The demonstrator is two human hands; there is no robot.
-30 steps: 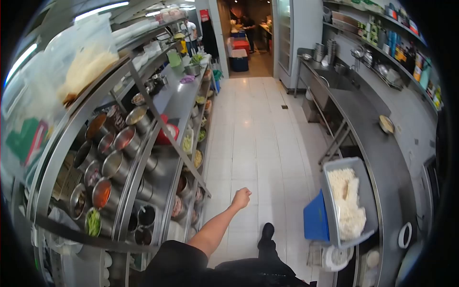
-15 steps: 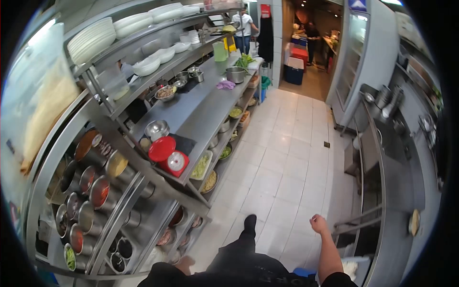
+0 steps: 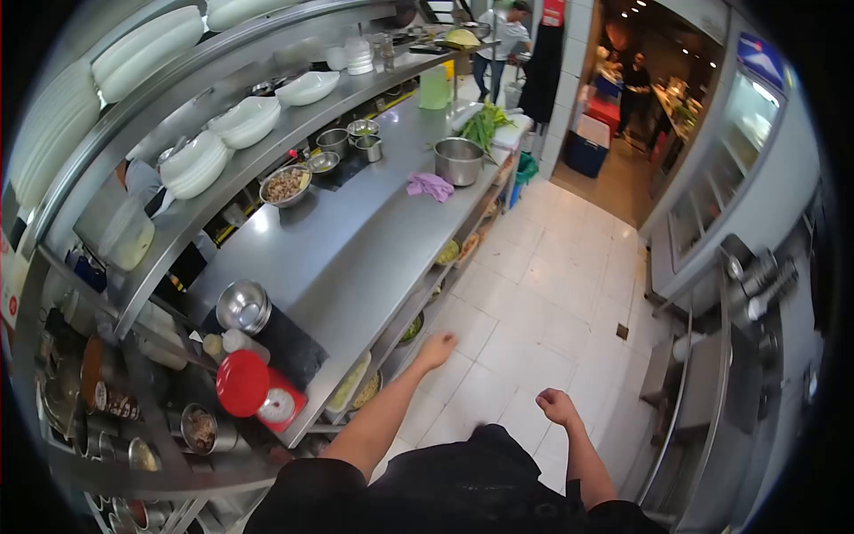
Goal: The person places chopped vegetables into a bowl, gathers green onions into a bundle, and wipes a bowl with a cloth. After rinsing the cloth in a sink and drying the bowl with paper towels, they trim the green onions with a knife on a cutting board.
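Kitchen aisle, white-tiled floor (image 3: pixel 534 294) running between a long steel counter (image 3: pixel 356 258) on the left and a steel bench (image 3: pixel 712 392) on the right.

The left hand (image 3: pixel 436 349) hangs over the floor just beside the counter's front edge, fingers loose and holding nothing. Nearest to it are the tubs (image 3: pixel 351 387) of chopped food on the shelf under the counter; it touches neither them nor the edge. The right hand (image 3: pixel 558 407) is clenched in an empty fist, low over the tiles, well apart from the bench.

On the near end of the counter stand a red scale (image 3: pixel 267 396) and a steel bowl (image 3: pixel 243 305), both at the edge of a black mat (image 3: pixel 289 343). Tins (image 3: pixel 200 429) of seasoning sit in a rack at the near left. Further along are a bowl of food (image 3: pixel 286 184), a purple cloth (image 3: pixel 431 185), a pot (image 3: pixel 459 161) just beside it, greens (image 3: pixel 485 125) and a green jug (image 3: pixel 434 87). White bowls (image 3: pixel 245 120) are stacked on the shelf above.

At the far end a blue crate (image 3: pixel 587 153) sits on the floor by the doorway, a glass-door fridge (image 3: pixel 729 178) stands to the right, and a person (image 3: pixel 498 36) works beyond the counter. Nothing lies on the tiles between the hands and the doorway.
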